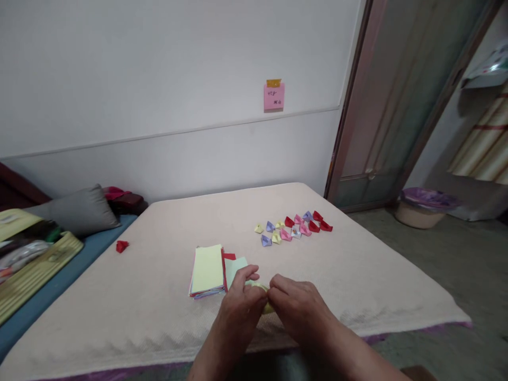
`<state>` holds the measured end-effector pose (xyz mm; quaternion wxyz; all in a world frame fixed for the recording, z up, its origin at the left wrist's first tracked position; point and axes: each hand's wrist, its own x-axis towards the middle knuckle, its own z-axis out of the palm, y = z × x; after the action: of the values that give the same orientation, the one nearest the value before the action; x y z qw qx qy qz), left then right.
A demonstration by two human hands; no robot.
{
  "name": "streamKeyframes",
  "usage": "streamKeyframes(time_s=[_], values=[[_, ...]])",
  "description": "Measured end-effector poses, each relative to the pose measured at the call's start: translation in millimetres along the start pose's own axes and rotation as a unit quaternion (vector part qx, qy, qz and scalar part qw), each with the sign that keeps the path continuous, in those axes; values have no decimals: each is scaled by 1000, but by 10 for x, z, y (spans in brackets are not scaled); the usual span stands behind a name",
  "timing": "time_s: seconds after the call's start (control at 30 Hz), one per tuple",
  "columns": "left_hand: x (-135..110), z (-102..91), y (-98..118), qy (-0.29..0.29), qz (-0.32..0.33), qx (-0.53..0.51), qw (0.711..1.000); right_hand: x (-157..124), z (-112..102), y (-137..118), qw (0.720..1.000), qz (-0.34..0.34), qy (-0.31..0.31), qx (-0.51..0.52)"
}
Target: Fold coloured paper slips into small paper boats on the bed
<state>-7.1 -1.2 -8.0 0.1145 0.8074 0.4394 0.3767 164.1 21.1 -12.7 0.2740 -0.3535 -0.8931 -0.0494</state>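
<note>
Near the front edge of the table, my left hand (246, 297) and my right hand (296, 302) pinch a small folded piece of yellow paper (269, 308) between them. Most of the paper is hidden by my fingers. Just left of my hands lies a stack of coloured paper sheets (208, 269), pale yellow on top. Beside it, pale green paper (234, 269) lies partly behind my left hand, with a bit of red paper (229, 256) beyond. Farther back on the right sit several folded paper boats (294, 232) in two rows, in yellow, purple, pink, white and red.
A crumpled red paper piece (121, 246) lies at the left of the cloth-covered table (166, 227). Along the left are a grey cushion (79, 211) and a yellow box (43, 272) with items. A bin (423, 211) stands right. A pink note (273, 98) is taped to the wall.
</note>
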Motion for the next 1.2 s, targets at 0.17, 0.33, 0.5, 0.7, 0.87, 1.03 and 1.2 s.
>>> streamKeyframes(time_s=[0.17, 0.33, 0.5, 0.7, 0.87, 1.03, 1.2], values=[[1, 80, -4, 53, -38, 10, 998, 8, 36, -8, 998, 26, 53, -16], [-24, 241, 20, 122, -96, 13, 988, 14, 52, -18, 995, 51, 81, -9], [-47, 298, 49, 136, -132, 28, 981, 19, 51, -37, 995, 60, 77, -3], [-31, 256, 48, 141, -142, -29, 979, 44, 8, -34, 997, 48, 66, 4], [-6, 228, 47, 137, -146, -86, 976, 64, -39, -46, 995, 65, 79, -5], [2, 219, 48, 127, -136, -105, 977, 70, -28, -66, 988, 76, 129, 28], [-7, 220, 70, 123, -137, -99, 978, 71, 14, -72, 984, 46, 159, 60]])
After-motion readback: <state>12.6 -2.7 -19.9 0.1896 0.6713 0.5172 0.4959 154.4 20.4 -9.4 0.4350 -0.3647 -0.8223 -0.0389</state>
